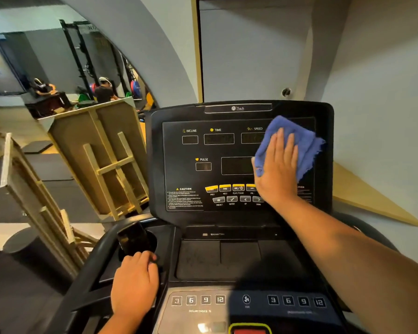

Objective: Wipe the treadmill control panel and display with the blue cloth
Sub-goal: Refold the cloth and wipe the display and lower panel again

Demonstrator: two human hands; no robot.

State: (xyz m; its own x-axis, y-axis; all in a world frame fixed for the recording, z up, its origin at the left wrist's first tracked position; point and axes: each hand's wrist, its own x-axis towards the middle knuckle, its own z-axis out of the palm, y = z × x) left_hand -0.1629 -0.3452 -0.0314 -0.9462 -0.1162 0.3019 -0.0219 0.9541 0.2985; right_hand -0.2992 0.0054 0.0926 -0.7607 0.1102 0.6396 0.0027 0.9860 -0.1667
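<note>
The black treadmill display [203, 150] stands upright ahead, with INCLINE, TIME, SPEED and PULSE windows and yellow buttons below. My right hand [276, 169] lies flat on the blue cloth [304, 143], pressing it against the display's right side and covering part of the SPEED window. Below lies the lower control panel [227, 301] with numbered keys and a fan button. My left hand [134, 285] rests on the console's left edge beside the cup holder, fingers curled over it, touching a dark phone [133, 239] that stands in the holder.
Wooden frames [101, 160] lean to the left of the treadmill. A grey wall [372, 92] is close behind and to the right. A mirror at the far left reflects people and weight racks. A red stop button [250, 330] sits at the bottom edge.
</note>
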